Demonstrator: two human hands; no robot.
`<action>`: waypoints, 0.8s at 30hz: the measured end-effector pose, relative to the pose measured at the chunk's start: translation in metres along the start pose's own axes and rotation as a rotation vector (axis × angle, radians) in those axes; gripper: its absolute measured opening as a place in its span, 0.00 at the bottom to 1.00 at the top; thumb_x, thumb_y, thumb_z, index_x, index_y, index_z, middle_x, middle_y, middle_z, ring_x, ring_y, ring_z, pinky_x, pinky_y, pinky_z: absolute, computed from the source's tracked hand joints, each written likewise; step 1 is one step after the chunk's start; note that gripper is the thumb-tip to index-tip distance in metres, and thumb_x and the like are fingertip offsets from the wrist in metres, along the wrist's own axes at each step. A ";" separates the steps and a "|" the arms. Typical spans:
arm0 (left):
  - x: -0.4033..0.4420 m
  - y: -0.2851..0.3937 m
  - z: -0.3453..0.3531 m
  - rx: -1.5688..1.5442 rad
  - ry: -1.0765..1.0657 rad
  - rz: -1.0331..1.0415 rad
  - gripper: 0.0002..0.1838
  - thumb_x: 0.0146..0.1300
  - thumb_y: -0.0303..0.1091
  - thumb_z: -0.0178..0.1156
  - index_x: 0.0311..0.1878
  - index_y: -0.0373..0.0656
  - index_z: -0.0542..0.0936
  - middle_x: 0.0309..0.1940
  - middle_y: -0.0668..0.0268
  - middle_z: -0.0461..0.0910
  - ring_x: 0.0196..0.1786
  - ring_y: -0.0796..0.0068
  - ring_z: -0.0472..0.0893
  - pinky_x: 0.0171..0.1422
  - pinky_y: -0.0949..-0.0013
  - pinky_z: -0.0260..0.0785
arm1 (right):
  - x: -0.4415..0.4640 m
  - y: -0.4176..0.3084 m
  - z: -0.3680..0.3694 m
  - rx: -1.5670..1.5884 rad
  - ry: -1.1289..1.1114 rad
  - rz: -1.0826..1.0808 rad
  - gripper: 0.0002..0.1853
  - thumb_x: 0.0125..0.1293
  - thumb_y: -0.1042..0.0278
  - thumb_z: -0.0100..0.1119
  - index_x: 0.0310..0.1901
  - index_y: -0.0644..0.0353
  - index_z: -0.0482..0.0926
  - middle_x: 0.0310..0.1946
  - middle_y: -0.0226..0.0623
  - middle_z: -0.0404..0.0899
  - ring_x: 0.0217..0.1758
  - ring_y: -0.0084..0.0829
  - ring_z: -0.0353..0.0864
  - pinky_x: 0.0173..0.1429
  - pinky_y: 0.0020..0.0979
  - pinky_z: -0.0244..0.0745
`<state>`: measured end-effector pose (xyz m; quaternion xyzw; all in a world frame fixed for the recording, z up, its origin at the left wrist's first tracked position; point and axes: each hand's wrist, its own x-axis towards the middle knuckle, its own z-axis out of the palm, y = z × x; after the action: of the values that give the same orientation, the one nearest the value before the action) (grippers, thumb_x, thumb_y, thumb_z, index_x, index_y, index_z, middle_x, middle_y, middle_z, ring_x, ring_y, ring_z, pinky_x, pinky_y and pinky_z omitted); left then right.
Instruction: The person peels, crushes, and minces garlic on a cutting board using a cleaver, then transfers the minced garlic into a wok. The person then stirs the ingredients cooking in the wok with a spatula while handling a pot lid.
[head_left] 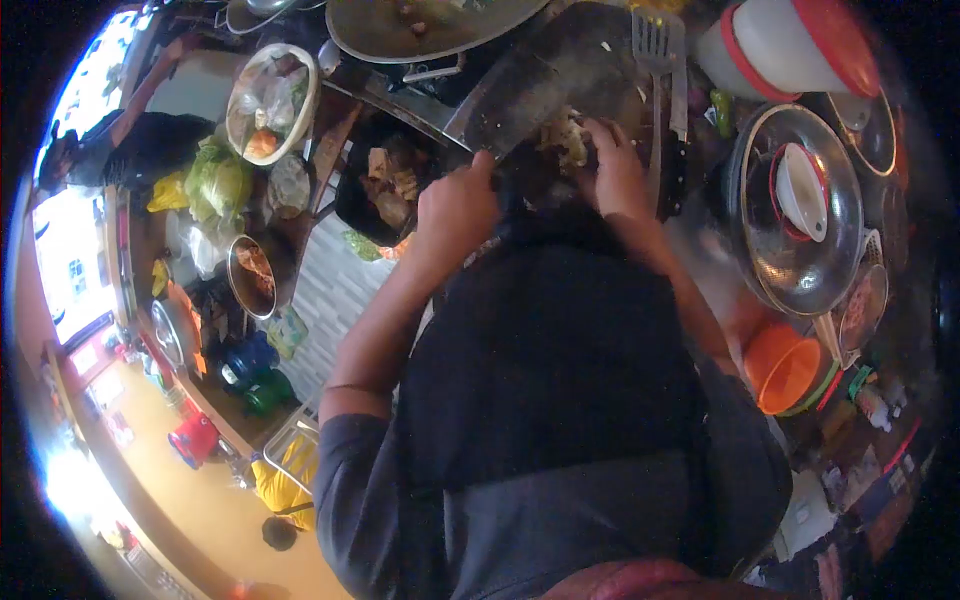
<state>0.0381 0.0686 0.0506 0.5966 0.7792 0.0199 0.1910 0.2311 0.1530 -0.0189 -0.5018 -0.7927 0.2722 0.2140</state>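
My left hand (458, 208) is closed in a fist at the left edge of a dark board (535, 75); whatever it grips is hidden from view. On the board lies a small heap of pale yellowish food pieces (568, 142). Curled fingers of my right hand (615, 172) press round the right side of this heap. Just below the left edge of the board, beside my left hand, sits a black container (385, 185) with brownish scraps in it. A slotted metal spatula (655, 50) and a black-handled knife (675, 175) lie right of my right hand.
A large pan (430, 30) stands at the top. To the right are a wide metal basin (745, 200), a red-rimmed white bucket (750, 50) and an orange bucket (780, 370). Leftward are a cabbage (217, 178), a basket (313, 95) and a person in dark clothing (150, 145).
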 end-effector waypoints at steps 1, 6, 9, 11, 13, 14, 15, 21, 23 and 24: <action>0.004 -0.003 -0.002 -0.009 -0.016 0.045 0.09 0.66 0.38 0.47 0.45 0.48 0.69 0.31 0.50 0.81 0.35 0.42 0.80 0.37 0.42 0.71 | -0.002 -0.002 -0.002 -0.001 -0.004 0.001 0.34 0.52 0.54 0.71 0.57 0.63 0.70 0.56 0.51 0.70 0.57 0.54 0.72 0.59 0.44 0.71; 0.002 0.018 -0.022 0.014 -0.126 0.026 0.09 0.67 0.39 0.46 0.45 0.48 0.67 0.29 0.51 0.81 0.35 0.41 0.80 0.37 0.41 0.70 | -0.009 0.016 0.010 0.153 0.136 0.045 0.26 0.49 0.62 0.74 0.50 0.57 0.77 0.41 0.42 0.80 0.42 0.44 0.80 0.48 0.38 0.74; -0.004 0.030 -0.021 0.017 -0.131 0.033 0.09 0.67 0.39 0.46 0.45 0.47 0.67 0.29 0.50 0.81 0.35 0.42 0.81 0.36 0.42 0.71 | -0.014 0.020 0.008 0.137 0.139 -0.047 0.20 0.50 0.64 0.72 0.46 0.58 0.79 0.35 0.42 0.80 0.40 0.44 0.80 0.47 0.39 0.74; 0.001 0.030 -0.006 0.027 -0.214 0.041 0.09 0.68 0.40 0.46 0.46 0.47 0.67 0.30 0.49 0.81 0.35 0.43 0.81 0.36 0.44 0.72 | -0.016 0.032 0.017 0.060 0.200 -0.125 0.16 0.51 0.67 0.69 0.43 0.58 0.80 0.35 0.43 0.80 0.39 0.45 0.80 0.46 0.41 0.73; 0.008 0.030 0.007 0.010 -0.149 0.118 0.07 0.66 0.35 0.46 0.43 0.45 0.68 0.27 0.50 0.81 0.33 0.45 0.82 0.34 0.46 0.73 | -0.015 0.037 0.018 -0.018 0.263 -0.204 0.13 0.52 0.70 0.67 0.41 0.59 0.81 0.35 0.44 0.80 0.38 0.46 0.79 0.45 0.42 0.73; 0.010 0.030 0.009 -0.007 -0.084 0.198 0.05 0.63 0.31 0.46 0.41 0.43 0.69 0.25 0.51 0.81 0.30 0.47 0.82 0.32 0.48 0.75 | -0.015 0.039 0.017 0.010 0.191 -0.172 0.11 0.53 0.71 0.65 0.40 0.59 0.81 0.35 0.46 0.80 0.39 0.47 0.79 0.45 0.42 0.72; 0.011 0.030 0.006 -0.008 -0.085 0.195 0.05 0.63 0.31 0.46 0.41 0.43 0.69 0.25 0.51 0.81 0.30 0.47 0.82 0.32 0.48 0.75 | -0.015 0.037 0.015 0.037 0.117 -0.144 0.09 0.54 0.72 0.63 0.39 0.59 0.81 0.35 0.47 0.80 0.39 0.48 0.79 0.45 0.43 0.72; 0.004 0.039 -0.022 -0.032 -0.231 0.075 0.10 0.66 0.38 0.47 0.47 0.46 0.69 0.31 0.47 0.81 0.36 0.42 0.81 0.38 0.42 0.72 | -0.017 0.037 0.018 0.043 0.112 -0.119 0.12 0.58 0.64 0.60 0.41 0.59 0.81 0.36 0.49 0.79 0.39 0.51 0.78 0.43 0.42 0.73; 0.009 0.034 -0.002 -0.036 -0.272 0.055 0.11 0.65 0.37 0.47 0.47 0.46 0.69 0.30 0.46 0.81 0.36 0.41 0.81 0.38 0.42 0.72 | -0.017 0.037 0.020 0.034 0.172 -0.135 0.11 0.58 0.64 0.59 0.40 0.60 0.81 0.36 0.48 0.79 0.38 0.51 0.78 0.43 0.42 0.73; 0.010 0.036 -0.001 -0.036 -0.272 0.053 0.11 0.65 0.37 0.47 0.47 0.46 0.69 0.30 0.46 0.81 0.36 0.41 0.81 0.38 0.42 0.72 | -0.018 0.036 0.020 0.023 0.235 -0.147 0.10 0.59 0.65 0.59 0.40 0.60 0.80 0.35 0.48 0.79 0.38 0.51 0.79 0.42 0.43 0.73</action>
<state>0.0685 0.0890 0.0584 0.6105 0.7297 -0.0421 0.3052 0.2505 0.1451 -0.0583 -0.4682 -0.7936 0.2041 0.3306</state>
